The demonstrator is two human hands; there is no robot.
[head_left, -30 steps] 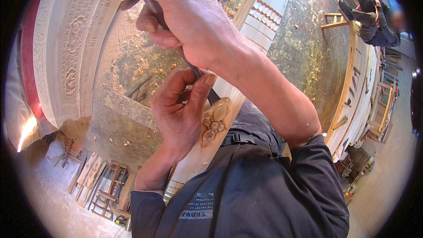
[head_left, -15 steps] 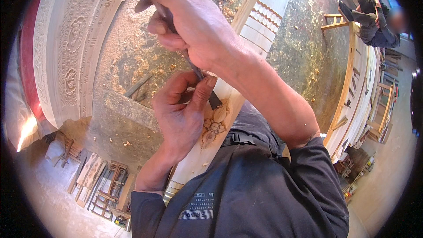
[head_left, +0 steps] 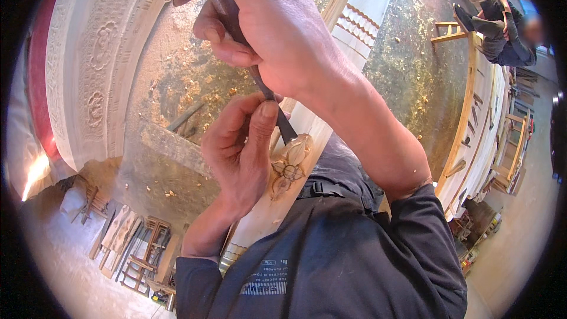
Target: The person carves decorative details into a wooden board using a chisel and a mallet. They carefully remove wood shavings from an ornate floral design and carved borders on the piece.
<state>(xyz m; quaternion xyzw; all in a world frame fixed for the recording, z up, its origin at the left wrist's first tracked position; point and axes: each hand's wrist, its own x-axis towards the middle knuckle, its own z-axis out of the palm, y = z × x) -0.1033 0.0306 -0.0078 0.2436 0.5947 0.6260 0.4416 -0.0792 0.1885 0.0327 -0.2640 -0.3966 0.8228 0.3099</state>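
Note:
My right hand (head_left: 266, 35) is closed around the upper part of a dark carving chisel (head_left: 286, 127), which slants down to the wood. Lower on the blade, my left hand (head_left: 239, 145) pinches it between thumb and fingers. The chisel's tip meets the edge of a carved flower (head_left: 289, 171) with darker brown petals. This flower is in a long pale wooden board (head_left: 260, 221) that runs from under my body toward the upper right. Scalloped bands (head_left: 359, 23) cross the board's far part. My right hand hides the chisel's upper end in part.
A large pale carved panel (head_left: 77, 82) stands at the left. Wood shavings and a loose wooden piece (head_left: 183, 117) lie on the worktop. At the far right a person (head_left: 502, 29) sits near a bench with several tools (head_left: 471, 119). Wooden racks (head_left: 147, 248) stand lower left.
My right hand has shifted slightly and appears larger, closer to the camera. The chisel stands a little differently, and a pale lifted patch now shows beside its tip.

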